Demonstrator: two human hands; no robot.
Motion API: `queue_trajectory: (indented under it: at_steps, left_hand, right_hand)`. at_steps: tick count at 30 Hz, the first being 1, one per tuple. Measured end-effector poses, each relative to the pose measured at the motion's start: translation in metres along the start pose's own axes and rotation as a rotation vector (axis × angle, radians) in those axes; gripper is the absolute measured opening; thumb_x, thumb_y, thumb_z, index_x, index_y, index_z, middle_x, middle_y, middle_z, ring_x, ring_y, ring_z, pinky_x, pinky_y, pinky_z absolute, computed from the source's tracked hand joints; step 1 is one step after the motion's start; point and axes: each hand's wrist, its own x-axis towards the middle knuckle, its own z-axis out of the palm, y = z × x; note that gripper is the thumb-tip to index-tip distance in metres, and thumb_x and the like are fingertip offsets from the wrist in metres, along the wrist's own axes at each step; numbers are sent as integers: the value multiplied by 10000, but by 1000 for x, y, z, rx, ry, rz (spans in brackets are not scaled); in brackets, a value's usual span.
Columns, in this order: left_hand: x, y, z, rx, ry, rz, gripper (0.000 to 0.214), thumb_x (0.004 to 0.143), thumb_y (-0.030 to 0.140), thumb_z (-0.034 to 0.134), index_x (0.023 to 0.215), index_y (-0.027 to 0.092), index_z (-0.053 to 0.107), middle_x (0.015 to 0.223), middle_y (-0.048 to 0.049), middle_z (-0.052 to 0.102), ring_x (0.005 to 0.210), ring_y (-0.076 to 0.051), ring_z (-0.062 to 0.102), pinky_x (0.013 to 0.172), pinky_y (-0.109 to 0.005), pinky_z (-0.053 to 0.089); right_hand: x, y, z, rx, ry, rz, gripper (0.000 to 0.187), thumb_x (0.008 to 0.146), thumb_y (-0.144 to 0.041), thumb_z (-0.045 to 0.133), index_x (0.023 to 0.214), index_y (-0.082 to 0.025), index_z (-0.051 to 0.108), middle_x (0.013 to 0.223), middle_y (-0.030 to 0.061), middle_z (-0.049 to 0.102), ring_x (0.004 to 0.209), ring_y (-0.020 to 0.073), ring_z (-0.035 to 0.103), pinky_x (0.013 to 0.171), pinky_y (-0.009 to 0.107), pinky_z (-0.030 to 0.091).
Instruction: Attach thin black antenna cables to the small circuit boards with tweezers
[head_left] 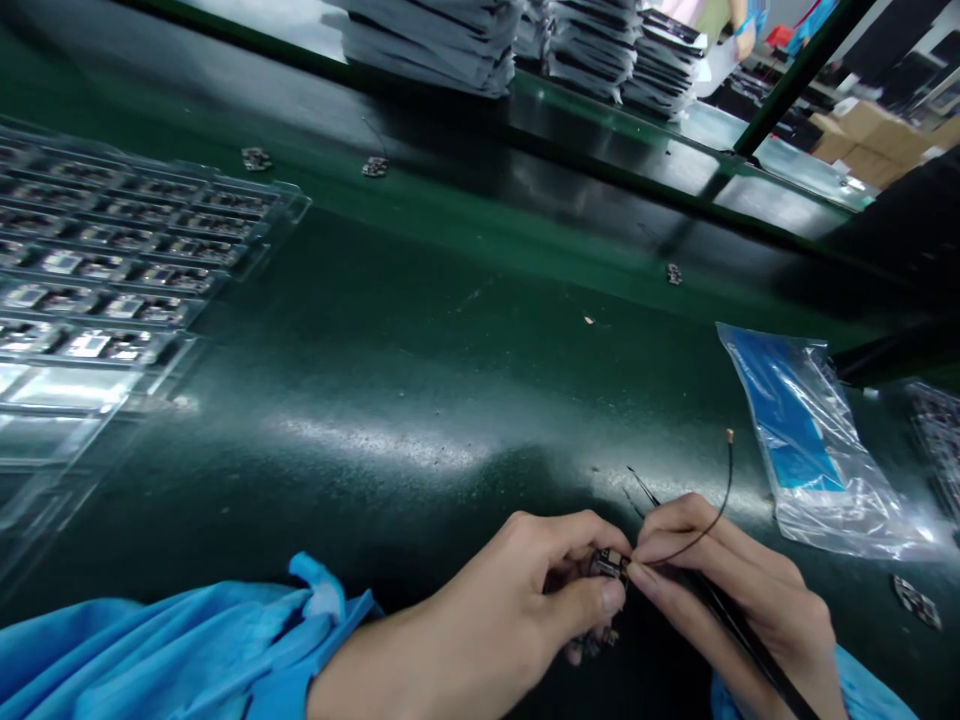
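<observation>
While the green bench (420, 330) gives both wrists a rest, the left hand (525, 600) should keep its fingers pinched steady on the small circuit board (609, 566) as the right hand (739, 580), gripping tweezers (750, 640), presses the thin black wire (716, 500) squarely onto it.

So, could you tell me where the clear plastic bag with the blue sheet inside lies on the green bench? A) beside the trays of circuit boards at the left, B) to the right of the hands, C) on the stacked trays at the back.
B: the clear plastic bag lies flat on the green bench, right of the right hand and the left hand, which pinch a small circuit board.
</observation>
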Motion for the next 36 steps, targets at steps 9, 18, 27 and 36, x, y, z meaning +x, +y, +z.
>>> queue_trajectory:
  at_steps: [9,18,27,36]
  left_hand:
    - [1,10,-3,28,-50,-46,188,900,187,412,982,143,576,877,-14,581,750,-117,507,663,-234,427]
    - [-1,7,-1,-52,-66,-85,146,878,176,432,922,137,565,774,2,550,739,-131,529,655,-251,443]
    - [1,5,-1,69,8,-33,182,856,251,463,784,148,594,685,22,552,648,-114,507,621,-238,393]
    - [3,-2,-1,46,109,36,143,761,192,556,631,144,590,675,30,502,622,-99,468,581,-221,357]
  right_hand:
    - [0,-1,-1,57,-24,23,167,827,-20,511,802,-177,561,745,25,553,663,140,589,557,237,469]
    - [2,3,4,71,6,18,165,815,-11,528,807,-174,559,774,28,544,685,142,580,582,245,464]
    - [6,-2,6,60,40,11,158,800,-9,525,726,-145,556,722,42,544,633,139,574,536,239,460]
    - [4,-1,7,92,32,39,147,816,-49,527,730,-163,560,725,36,555,647,145,585,550,237,470]
